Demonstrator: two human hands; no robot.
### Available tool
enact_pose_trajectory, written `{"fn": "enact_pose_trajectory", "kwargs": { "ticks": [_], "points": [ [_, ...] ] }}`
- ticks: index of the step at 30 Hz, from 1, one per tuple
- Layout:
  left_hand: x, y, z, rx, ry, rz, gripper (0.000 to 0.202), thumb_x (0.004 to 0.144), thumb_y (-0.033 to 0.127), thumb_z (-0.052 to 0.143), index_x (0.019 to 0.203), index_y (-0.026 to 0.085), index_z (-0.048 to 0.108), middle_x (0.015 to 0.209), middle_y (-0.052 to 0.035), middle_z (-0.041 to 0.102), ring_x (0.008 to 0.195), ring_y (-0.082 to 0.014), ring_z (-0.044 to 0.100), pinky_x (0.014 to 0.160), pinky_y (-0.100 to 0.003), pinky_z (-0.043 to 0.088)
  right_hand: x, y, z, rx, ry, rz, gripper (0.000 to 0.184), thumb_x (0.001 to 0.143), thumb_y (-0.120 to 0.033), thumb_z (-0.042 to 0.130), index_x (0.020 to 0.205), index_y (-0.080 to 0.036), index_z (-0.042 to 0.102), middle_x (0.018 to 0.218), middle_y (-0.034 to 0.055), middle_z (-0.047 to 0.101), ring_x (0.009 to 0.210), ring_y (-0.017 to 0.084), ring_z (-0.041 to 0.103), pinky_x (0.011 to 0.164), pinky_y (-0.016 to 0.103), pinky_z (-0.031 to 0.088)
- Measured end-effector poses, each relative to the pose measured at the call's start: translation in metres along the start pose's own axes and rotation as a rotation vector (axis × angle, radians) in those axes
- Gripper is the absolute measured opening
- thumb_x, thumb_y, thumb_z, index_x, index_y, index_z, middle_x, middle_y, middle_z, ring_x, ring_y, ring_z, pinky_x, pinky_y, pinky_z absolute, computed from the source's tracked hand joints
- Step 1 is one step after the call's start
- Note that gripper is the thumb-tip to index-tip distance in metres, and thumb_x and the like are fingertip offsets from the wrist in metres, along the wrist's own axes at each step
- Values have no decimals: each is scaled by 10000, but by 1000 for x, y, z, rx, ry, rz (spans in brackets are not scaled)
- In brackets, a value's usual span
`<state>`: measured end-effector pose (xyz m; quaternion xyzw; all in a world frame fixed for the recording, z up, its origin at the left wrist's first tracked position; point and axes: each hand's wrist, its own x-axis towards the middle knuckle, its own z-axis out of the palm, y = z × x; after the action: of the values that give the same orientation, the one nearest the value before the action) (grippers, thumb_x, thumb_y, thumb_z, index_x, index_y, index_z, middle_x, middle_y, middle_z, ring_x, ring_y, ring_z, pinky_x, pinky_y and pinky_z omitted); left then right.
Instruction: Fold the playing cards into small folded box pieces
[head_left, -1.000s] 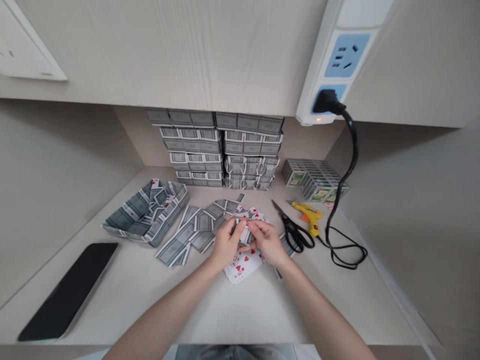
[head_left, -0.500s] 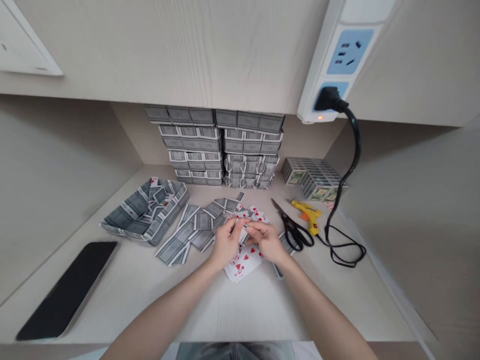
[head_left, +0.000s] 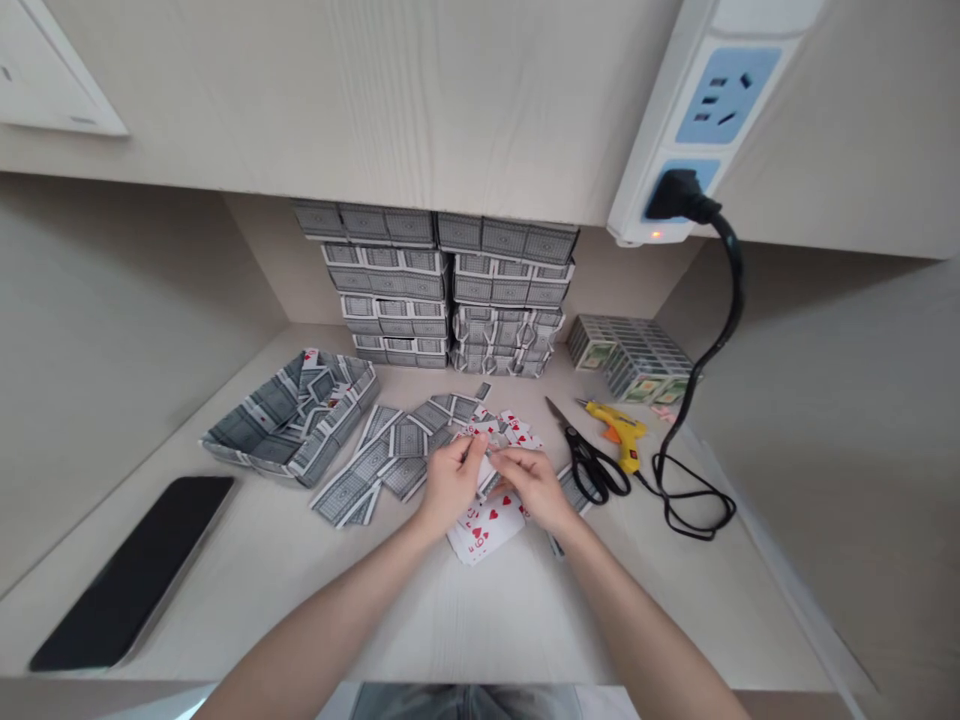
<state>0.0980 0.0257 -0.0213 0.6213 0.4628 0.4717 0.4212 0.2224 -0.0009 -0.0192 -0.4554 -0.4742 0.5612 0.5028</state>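
My left hand (head_left: 448, 484) and my right hand (head_left: 532, 484) meet over the middle of the desk, fingers pinched together on a playing card (head_left: 484, 462) held between them. Under my hands lies a small pile of face-up red heart cards (head_left: 486, 528). Folded grey-backed card pieces (head_left: 390, 455) are spread on the desk just left of my left hand. A tray folded from cards (head_left: 289, 415) sits farther left with more folded pieces inside.
Stacks of folded card trays (head_left: 442, 300) stand against the back wall, with card boxes (head_left: 630, 355) at the right. Black scissors (head_left: 589, 460) and a yellow glue gun (head_left: 619, 432) lie right of my hands, its black cord (head_left: 690, 490) coiled nearby. A dark phone (head_left: 131, 570) lies at the front left.
My hands stay together on the card with small finger shifts. The view has tilted slightly.
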Motion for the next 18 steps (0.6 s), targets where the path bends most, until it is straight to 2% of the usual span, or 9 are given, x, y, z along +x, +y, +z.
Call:
{"fn": "enact_pose_trajectory", "kwargs": {
  "ticks": [2, 5, 7, 12, 15, 18],
  "points": [
    [-1, -1, 0, 111, 13, 47, 395, 799, 423, 476, 504, 164, 520, 426, 46, 396, 447, -90, 361, 460, -220, 276, 1, 2, -3, -48, 22, 8, 307, 710, -424, 611, 535, -174, 581, 479, -27, 503, 433, 121, 505, 441, 250, 445],
    [-4, -1, 1, 285, 4, 132, 438, 823, 406, 442, 457, 167, 464, 403, 47, 359, 419, -84, 324, 463, -229, 240, 1, 4, -5, -112, -43, 30, 343, 729, -442, 577, 517, -175, 538, 448, -32, 468, 398, 117, 466, 403, 238, 381],
    [-5, -1, 1, 384, -12, 188, 448, 841, 392, 416, 456, 167, 466, 398, 43, 376, 402, -82, 321, 463, -233, 229, 0, 3, -5, -169, -78, -1, 359, 753, -440, 542, 512, -179, 492, 441, -43, 427, 394, 103, 425, 404, 225, 334],
    [-5, 1, -4, 597, 6, 306, 442, 868, 348, 373, 488, 164, 502, 443, 14, 481, 418, -88, 390, 469, -237, 231, 1, 6, -4, -295, -101, -185, 390, 793, -421, 485, 512, -191, 342, 511, -56, 283, 480, 88, 286, 460, 225, 240],
    [-5, 1, -7, 625, 42, 374, 444, 873, 332, 364, 482, 160, 481, 452, 11, 481, 433, -84, 400, 475, -238, 237, 2, 8, -4, -342, -134, -222, 366, 815, -403, 457, 543, -197, 327, 539, -52, 270, 506, 97, 264, 479, 235, 229],
    [-4, 0, -8, 512, 52, 366, 462, 867, 348, 368, 445, 161, 392, 417, 36, 378, 407, -71, 324, 454, -235, 218, 0, 7, -3, -378, -119, -249, 357, 819, -384, 456, 544, -199, 324, 541, -48, 272, 512, 103, 264, 486, 240, 228]
  ]
}}
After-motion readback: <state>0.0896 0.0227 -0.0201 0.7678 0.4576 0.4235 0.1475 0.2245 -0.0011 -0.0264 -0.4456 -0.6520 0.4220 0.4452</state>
